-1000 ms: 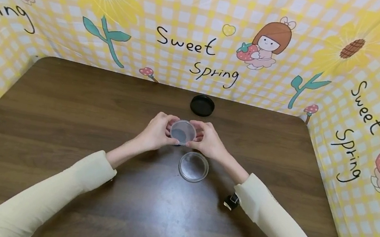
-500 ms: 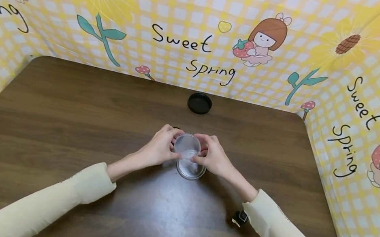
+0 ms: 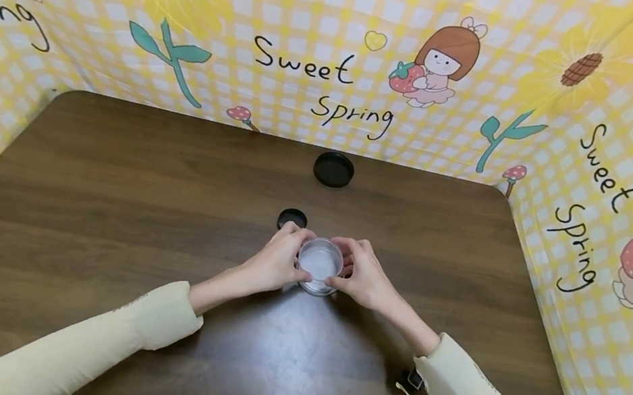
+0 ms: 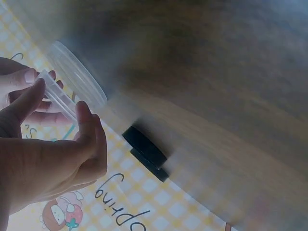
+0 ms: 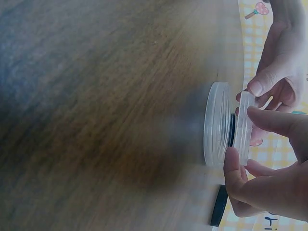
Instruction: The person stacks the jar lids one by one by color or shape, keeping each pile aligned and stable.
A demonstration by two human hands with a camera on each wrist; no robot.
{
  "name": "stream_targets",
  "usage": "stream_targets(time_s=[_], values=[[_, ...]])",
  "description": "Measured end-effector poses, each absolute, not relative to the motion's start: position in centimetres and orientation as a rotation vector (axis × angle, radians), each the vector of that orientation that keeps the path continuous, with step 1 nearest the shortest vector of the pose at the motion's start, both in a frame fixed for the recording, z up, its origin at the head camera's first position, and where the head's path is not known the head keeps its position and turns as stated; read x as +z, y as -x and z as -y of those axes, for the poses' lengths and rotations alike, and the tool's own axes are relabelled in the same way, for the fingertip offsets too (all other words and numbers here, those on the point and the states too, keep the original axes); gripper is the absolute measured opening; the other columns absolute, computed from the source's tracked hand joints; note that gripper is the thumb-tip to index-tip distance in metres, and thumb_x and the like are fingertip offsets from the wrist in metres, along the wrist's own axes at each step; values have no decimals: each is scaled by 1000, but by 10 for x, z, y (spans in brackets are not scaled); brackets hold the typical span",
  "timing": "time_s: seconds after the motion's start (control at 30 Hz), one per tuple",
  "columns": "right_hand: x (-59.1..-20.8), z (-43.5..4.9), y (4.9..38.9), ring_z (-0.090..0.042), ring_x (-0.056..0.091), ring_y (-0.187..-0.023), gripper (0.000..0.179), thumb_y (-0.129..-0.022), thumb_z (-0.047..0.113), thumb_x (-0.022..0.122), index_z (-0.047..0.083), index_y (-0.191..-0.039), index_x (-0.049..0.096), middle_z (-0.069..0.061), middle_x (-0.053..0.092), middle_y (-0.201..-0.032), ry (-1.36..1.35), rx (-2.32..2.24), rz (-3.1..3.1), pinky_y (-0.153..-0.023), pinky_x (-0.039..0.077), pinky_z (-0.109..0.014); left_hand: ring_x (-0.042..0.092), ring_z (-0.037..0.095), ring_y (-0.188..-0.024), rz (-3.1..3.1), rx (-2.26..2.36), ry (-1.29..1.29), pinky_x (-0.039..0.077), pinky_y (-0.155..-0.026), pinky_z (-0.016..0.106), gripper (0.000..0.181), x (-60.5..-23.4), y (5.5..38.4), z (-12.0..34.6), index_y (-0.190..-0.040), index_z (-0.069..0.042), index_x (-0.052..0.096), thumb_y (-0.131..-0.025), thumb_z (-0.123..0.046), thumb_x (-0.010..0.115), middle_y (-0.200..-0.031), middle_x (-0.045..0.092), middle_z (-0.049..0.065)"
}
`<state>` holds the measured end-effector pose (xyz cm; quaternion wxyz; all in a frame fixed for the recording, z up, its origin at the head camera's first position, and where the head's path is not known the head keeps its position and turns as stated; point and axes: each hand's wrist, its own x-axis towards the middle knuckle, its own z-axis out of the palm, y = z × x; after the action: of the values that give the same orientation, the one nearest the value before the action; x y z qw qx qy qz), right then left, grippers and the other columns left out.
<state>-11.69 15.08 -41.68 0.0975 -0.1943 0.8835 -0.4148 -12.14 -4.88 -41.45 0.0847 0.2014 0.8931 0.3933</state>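
- Left hand (image 3: 275, 258) and right hand (image 3: 367, 277) pinch opposite sides of the smaller clear dish (image 3: 320, 257), neither nearer.
- Below it, roughly parallel, the larger clear dish (image 5: 216, 126) sits on the surface (image 3: 123, 216).
- The right wrist view shows a gap between the 2 dishes; the head view overlaps them.
- Beyond: small black lid (image 3: 292, 219), then larger black lid (image 3: 333, 171).
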Motion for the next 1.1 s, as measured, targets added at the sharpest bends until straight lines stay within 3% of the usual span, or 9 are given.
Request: stream_targets(time_s=[0.27, 0.47, 0.8, 1.1], values=[[-421, -153, 113, -29, 61, -87, 65, -72, -5, 81, -6, -129, 50, -21, 42, -111, 557, -1217, -2616, -71, 54, -28, 48, 32, -103, -2680, 1121, -579, 45, -88, 42, 61, -417, 118, 43, -122, 5, 57, -70, -7, 87, -114, 48, 20], [-422, -155, 111, -31, 59, -88, 64, -72, -5, 80, -8, -129, 50, -22, 44, -111, 600, -1203, -2619, -72, 55, -33, 46, 32, -105, -2668, 1095, -563, 44, -89, 43, 62, -419, 117, 42, -124, 5, 56, -70, -7, 86, -114, 48, 19], [-423, -154, 111, -27, 58, -89, 68, -72, -3, 82, -5, -132, 48, -21, 45, -115, 591, -1177, -2627, -71, 53, -28, 46, 32, -105, -2660, 1078, -606, 43, -91, 44, 63, -419, 117, 43, -125, 6, 55, -71, -6, 85, -115, 48, 19], [-422, -154, 111, -28, 58, -90, 72, -73, -3, 81, -4, -136, 45, -21, 43, -116, 590, -1166, -2619, -74, 54, -34, 46, 29, -106, -2636, 1083, -628, 44, -90, 42, 66, -419, 117, 47, -130, 6, 51, -74, -6, 84, -119, 48, 20]])
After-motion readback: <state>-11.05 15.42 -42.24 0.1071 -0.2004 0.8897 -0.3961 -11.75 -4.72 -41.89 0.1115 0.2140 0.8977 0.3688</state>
